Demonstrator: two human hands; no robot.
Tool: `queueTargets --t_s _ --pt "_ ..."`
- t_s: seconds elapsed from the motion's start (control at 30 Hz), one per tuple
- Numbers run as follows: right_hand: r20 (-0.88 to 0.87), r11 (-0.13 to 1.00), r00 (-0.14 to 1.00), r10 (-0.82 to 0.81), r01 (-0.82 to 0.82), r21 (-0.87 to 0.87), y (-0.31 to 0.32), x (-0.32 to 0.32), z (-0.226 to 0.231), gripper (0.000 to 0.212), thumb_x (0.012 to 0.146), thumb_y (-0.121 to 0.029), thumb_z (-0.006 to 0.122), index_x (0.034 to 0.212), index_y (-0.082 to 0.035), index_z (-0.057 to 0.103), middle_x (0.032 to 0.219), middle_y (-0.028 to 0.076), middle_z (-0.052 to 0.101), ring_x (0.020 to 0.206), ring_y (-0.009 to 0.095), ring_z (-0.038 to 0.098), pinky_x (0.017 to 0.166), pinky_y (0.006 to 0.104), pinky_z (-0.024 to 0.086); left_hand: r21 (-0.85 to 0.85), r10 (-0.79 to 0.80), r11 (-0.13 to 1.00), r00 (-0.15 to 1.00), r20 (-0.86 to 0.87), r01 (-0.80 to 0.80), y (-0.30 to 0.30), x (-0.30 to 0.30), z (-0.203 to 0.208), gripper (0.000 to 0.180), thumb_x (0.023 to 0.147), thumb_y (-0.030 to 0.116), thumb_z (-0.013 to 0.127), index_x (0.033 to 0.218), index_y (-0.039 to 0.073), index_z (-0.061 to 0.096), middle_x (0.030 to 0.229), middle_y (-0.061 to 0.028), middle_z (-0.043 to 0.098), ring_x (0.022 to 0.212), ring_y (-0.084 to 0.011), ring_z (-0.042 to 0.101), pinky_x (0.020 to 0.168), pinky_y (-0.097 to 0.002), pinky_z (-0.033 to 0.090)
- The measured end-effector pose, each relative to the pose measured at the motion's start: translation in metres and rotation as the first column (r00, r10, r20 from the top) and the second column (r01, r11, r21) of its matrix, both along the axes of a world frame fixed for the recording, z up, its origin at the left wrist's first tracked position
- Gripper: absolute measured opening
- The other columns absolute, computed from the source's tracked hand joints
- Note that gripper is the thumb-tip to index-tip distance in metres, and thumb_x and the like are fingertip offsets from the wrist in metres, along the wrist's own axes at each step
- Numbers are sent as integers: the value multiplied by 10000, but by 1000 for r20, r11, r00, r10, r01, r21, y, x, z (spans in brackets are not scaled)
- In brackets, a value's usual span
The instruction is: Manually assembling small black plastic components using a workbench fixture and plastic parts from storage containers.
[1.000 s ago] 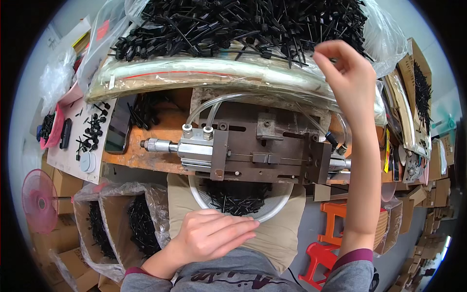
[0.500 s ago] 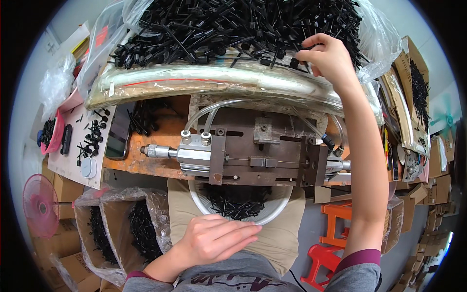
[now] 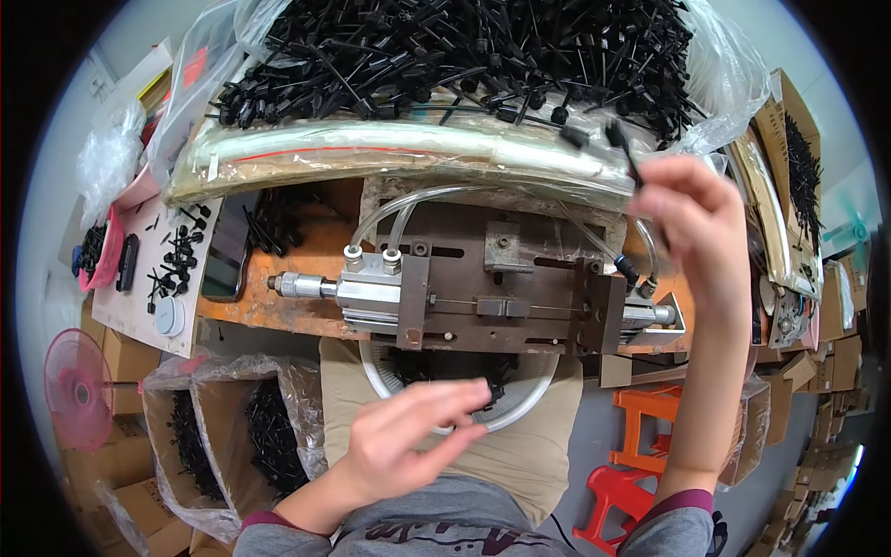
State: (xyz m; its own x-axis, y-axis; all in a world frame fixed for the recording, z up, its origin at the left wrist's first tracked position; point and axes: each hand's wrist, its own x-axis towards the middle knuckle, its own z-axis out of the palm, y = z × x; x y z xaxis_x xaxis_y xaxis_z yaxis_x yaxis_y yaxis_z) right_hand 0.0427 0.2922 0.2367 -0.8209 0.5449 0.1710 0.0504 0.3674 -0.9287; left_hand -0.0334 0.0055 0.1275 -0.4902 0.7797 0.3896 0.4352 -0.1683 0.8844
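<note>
My right hand [image 3: 696, 209], a little smeared by motion, pinches a black plastic stem piece with a thick head [image 3: 616, 136]. A second dark head blurs beside it; I cannot tell whether that one is held too. Behind them lies a big heap of similar black stem pieces [image 3: 445, 56] in a plastic-lined box. My left hand [image 3: 404, 441] is open, fingers stretched and thumb apart, over the near rim of a white basket [image 3: 534, 404] on my lap. More black pieces lie in the basket, partly hidden by the machine and my hand.
A brown metal fixture [image 3: 548, 325] with silver pneumatic cylinders [image 3: 369, 302] and clear hoses [image 3: 436, 192] stands on the wooden bench. Loose black pieces, a white round lid [image 3: 170, 317] and a pink basket [image 3: 109, 251] are left. Plastic-lined boxes [image 3: 223, 436] and red stools [image 3: 617, 492] stand below.
My right hand has come away from the heap, toward me and to the right, with a black stem piece. My left hand has lifted slightly and its thumb has spread from the fingers.
</note>
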Motion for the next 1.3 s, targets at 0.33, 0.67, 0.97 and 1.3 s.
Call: queueTargets --t_s 0.33,0.67,0.97,1.3 --pt "5 926 948 318 -310 -217 -75 51 -68 218 691 32 768 900 -28 752 787 14 700 573 11 481 498 178 330 50 -195 974 700 687 222 8 -9 16 429 810 -109 682 1227 -68 588 1115 -192 638 955 -244 683 804 -323 599" --pt "-256 873 962 -99 -40 -487 -103 50 -84 233 812 58 699 1015 13 594 928 121 676 653 31 516 587 162 402 53 -91 995 996 24 89 9 -3 13 296 664 41 860 934 13 743 1014 -138 686 814 -185 703 727 -264 579" --pt "-169 705 983 65 -165 -690 -115 46 -90 209 964 -81 579 1143 28 591 860 98 659 569 94 553 516 218 416 80 -108 989 970 -215 128 7 1 -1 308 639 65 840 933 41 752 1159 -160 683 760 -175 716 645 -261 579" --pt "-159 697 987 5 -117 -707 -119 43 -90 157 970 -70 574 972 66 653 818 107 660 535 105 556 501 221 424 41 -119 990 953 -277 136 3 0 1 310 630 69 824 928 28 749 1129 -145 702 752 -185 718 639 -255 578"
